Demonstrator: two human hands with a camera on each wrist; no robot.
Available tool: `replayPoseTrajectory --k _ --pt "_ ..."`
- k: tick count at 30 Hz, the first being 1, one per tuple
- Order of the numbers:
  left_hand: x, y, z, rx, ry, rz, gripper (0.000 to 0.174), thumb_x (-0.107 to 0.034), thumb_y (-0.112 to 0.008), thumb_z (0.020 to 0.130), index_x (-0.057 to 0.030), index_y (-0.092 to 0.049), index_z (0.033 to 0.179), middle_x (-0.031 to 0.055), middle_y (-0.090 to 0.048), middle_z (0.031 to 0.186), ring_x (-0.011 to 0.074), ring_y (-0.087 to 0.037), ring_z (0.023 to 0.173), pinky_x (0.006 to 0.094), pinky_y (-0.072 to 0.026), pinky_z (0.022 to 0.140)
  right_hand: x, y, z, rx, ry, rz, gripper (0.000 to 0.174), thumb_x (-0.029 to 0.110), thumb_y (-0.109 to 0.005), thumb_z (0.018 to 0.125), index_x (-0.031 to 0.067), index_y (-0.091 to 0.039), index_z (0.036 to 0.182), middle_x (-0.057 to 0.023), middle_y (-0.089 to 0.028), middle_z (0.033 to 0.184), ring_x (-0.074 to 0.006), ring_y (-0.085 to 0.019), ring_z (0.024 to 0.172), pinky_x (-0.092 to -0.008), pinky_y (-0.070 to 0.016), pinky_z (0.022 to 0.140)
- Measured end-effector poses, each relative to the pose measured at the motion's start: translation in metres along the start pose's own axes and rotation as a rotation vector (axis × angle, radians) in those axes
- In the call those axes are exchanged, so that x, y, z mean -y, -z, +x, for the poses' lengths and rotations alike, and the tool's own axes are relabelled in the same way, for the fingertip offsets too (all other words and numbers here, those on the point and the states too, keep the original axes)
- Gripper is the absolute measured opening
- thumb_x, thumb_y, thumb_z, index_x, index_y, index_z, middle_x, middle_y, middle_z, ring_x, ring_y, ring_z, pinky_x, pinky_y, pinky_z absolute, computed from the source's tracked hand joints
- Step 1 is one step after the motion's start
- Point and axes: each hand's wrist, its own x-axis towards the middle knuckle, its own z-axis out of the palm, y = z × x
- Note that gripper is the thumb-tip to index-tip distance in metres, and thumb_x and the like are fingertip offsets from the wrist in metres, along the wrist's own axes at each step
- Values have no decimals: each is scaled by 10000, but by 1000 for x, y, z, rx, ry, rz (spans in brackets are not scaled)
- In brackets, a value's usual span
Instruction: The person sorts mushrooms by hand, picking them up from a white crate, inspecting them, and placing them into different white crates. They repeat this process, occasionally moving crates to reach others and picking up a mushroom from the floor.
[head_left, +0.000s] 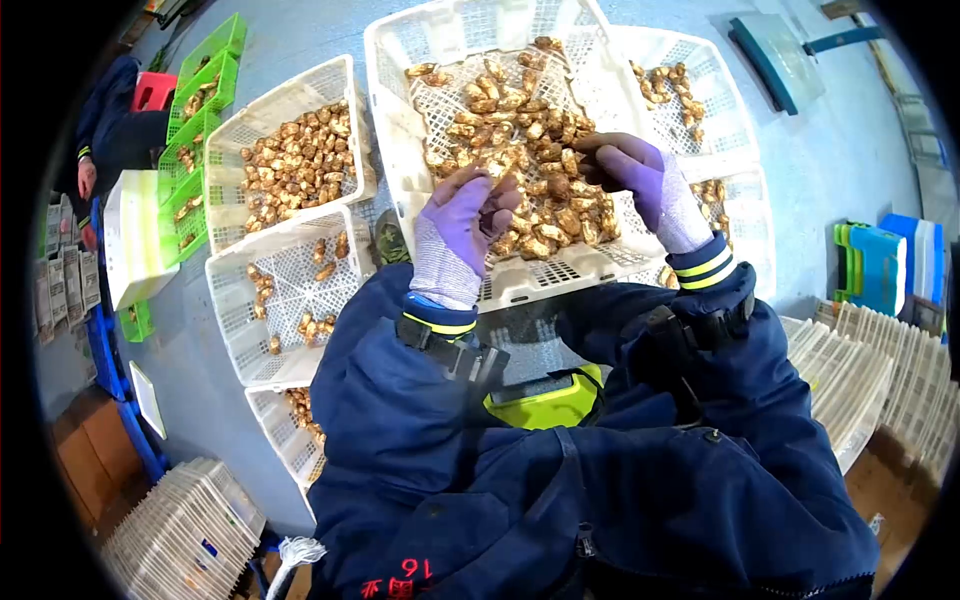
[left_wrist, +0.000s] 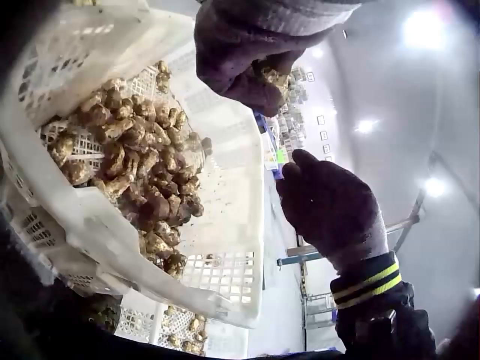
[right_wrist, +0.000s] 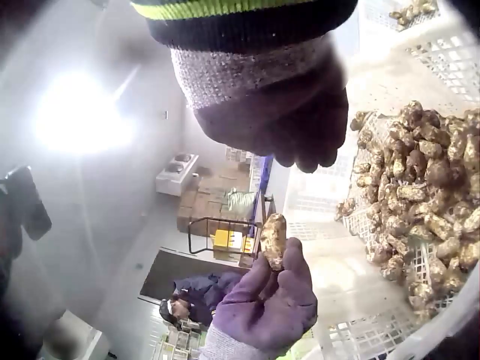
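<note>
The left hand (head_left: 463, 222), in a purple-and-grey glove, pinches a knobbly brown-and-cream piece (right_wrist: 274, 241) between thumb and fingers, upright in the right wrist view. In the left wrist view this hand (left_wrist: 251, 56) curls round the piece (left_wrist: 274, 79). The gloved right hand (head_left: 645, 185) hovers over the right part of a large white crate (head_left: 395, 130), its fingers pointing toward the left hand. Those fingers look loosely bent and together in the left wrist view, with nothing visible in the hand (left_wrist: 330, 210). Many similar pieces (head_left: 560, 215) lie heaped in the crate below both hands.
White crates with more pieces stand at the left (head_left: 225, 170) and right (head_left: 725, 120). Green baskets (head_left: 172, 195) and a seated person's hand (head_left: 87, 178) are farther left. Stacked white trays stand at lower left (head_left: 185, 530) and lower right (head_left: 835, 380).
</note>
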Motion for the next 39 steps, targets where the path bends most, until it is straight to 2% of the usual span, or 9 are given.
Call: replayPoseTrajectory --k 5,10,18,24,28,30,32,36,39 --pt "-15 15 11 -37 -81 31 250 -115 -549 930 37 -545 1130 128 -646 919 165 -617 806 234 -514 696 -3 7 0 -22 10 -109 342 237 -497 963 2 -599 1191 -68 -661 1037 -130 -618 963 -265 -474 859" --pt "-72 37 14 44 -263 -448 638 -341 -571 924 96 -304 1305 288 -491 1238 384 -539 1123 425 -482 935 -12 12 5 -30 40 -58 341 235 -513 956 -9 -602 1177 -77 -672 992 -147 -634 929 -282 -486 849" --pt "-34 14 7 11 -242 -128 441 -262 -487 962 49 -453 1272 218 -575 1150 312 -597 1031 361 -520 878 -33 8 7 175 -21 -955 261 181 -548 897 91 -649 1121 -109 -667 794 -216 -639 712 -336 -510 673" --pt "-51 14 -4 35 -327 -153 471 -296 -506 950 34 -458 1282 204 -591 1129 293 -601 1025 353 -501 885 -29 -50 58 639 -259 -1152 443 107 -548 750 117 -642 1183 -179 -677 1034 -305 -645 982 -397 -505 853" --pt "-61 18 -7 17 -342 -166 469 -295 -503 954 41 -454 1277 203 -593 1125 282 -607 1007 348 -501 864 -85 -86 105 904 -142 -1399 594 184 -576 740 138 -518 1329 -202 -674 963 -355 -638 937 -427 -506 801" --pt "-68 24 -8 7 -334 -191 495 -311 -513 950 47 -441 1283 204 -590 1124 282 -606 1002 354 -498 858 -99 -106 105 839 -230 -1468 518 152 -642 725 55 -594 1231 -186 -635 1161 -317 -605 1083 -403 -480 911" --pt "-73 28 -11 -30 -331 -217 510 -323 -518 945 49 -439 1285 208 -588 1124 281 -606 1001 356 -494 863 -110 -114 109 896 -224 -1540 332 171 -637 756 25 -677 1051 -190 -674 1046 -336 -640 1000 -420 -508 837" --pt "-74 35 -14 -9 -335 -163 511 -314 -518 941 53 -438 1287 208 -588 1120 285 -605 1001 360 -488 876 -133 -100 117 874 -84 -1531 472 126 -612 759 -16 -539 1203 -198 -675 977 -359 -645 939 -419 -520 787" --pt "-69 41 -8 -14 -234 -176 492 -286 -535 930 38 -451 1290 193 -572 1156 282 -589 1057 348 -483 895 -87 -81 112 746 -419 -1176 393 85 -608 752 39 -589 1142 -192 -677 894 -263 -680 813 -374 -544 666"
